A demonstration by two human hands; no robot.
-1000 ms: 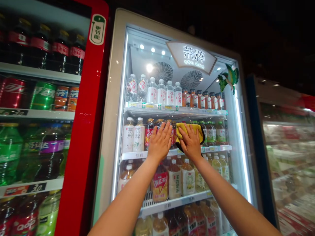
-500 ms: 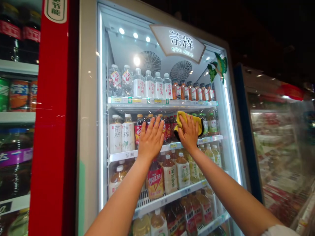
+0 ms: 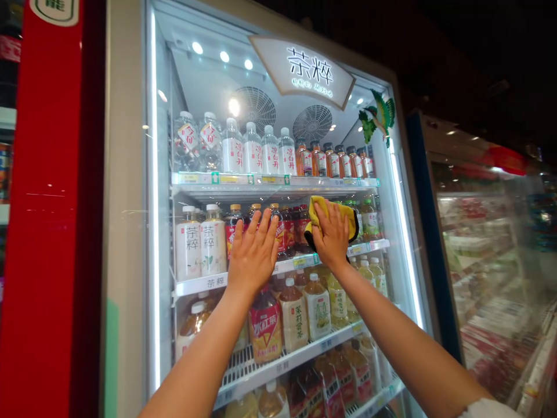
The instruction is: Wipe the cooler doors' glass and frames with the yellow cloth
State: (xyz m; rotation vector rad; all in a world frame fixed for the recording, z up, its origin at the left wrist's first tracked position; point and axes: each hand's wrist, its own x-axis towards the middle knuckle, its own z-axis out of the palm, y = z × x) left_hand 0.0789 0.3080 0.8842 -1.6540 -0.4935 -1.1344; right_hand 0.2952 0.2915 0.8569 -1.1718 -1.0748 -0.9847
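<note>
Our yellow cloth (image 3: 351, 226) has shifted right across the glass door (image 3: 300, 194) since the earlier frame, and the gap between our hands has widened. Our right hand (image 3: 333, 235) is extended over the cloth, fingers slightly spread, and appears to press it against the pane rather than grip it; we judge that this distributes pressure across the fabric. Our left hand (image 3: 253, 255) is extended flat with nothing in it, fingertips upward, to the left of the cloth and apart from it. We take this placement as a brace, though we cannot confirm contact with the glass. The cloth is soft, folded and dark-edged; the door is smooth, transparent and reflective. On the far side of the pane, clear bottles (image 3: 250, 148) stand upright along the upper shelf (image 3: 339, 182), labels outward, presumably so that we can read them. Below, a lower rack (image 3: 237, 366) shows narrow slats. The cabinet frame (image 3: 124, 174) is pale and straight-edged.
</note>
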